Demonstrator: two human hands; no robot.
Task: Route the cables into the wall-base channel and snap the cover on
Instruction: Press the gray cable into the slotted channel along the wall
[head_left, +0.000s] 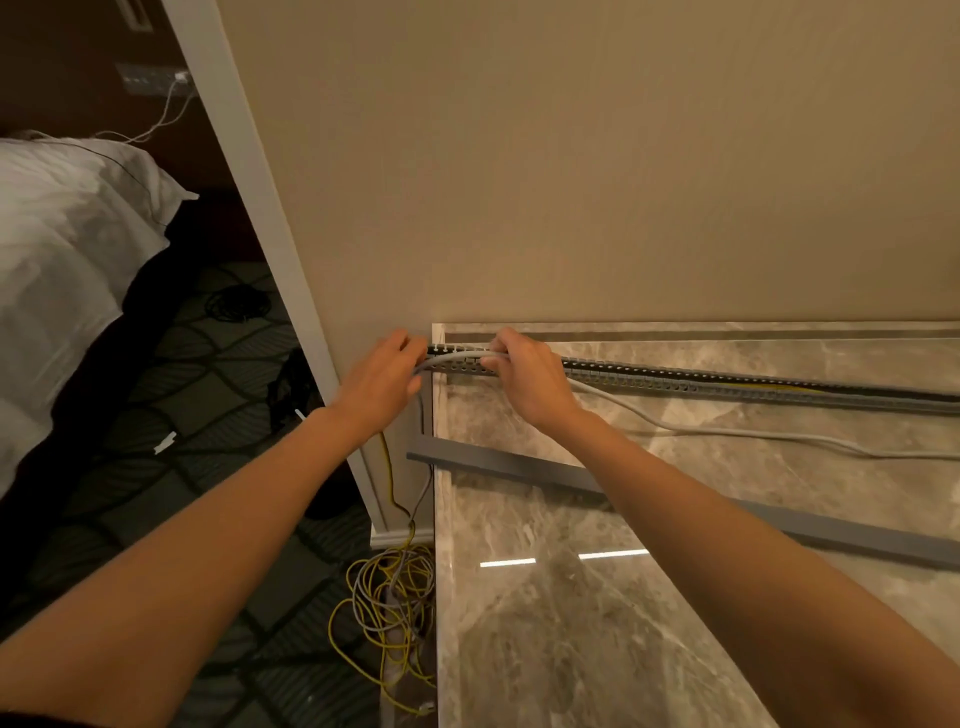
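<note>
A grey slotted cable channel (727, 382) runs along the base of the beige wall on a marble surface (571, 623). A yellow cable lies inside it further right. My left hand (382, 387) and my right hand (524, 376) both grip a pale grey cable (457, 357) at the channel's left end, holding it over the open slot. The same grey cable trails loose across the marble to the right (779, 439). The flat grey cover strip (519, 465) lies diagonally on the marble, apart from the channel, partly hidden under my right forearm.
A tangle of yellow and grey cables (389, 603) lies on the patterned carpet beside the marble edge, with strands rising toward the channel end. A white door frame (291, 260) stands left of the wall. A bed with white bedding (67, 249) is at far left.
</note>
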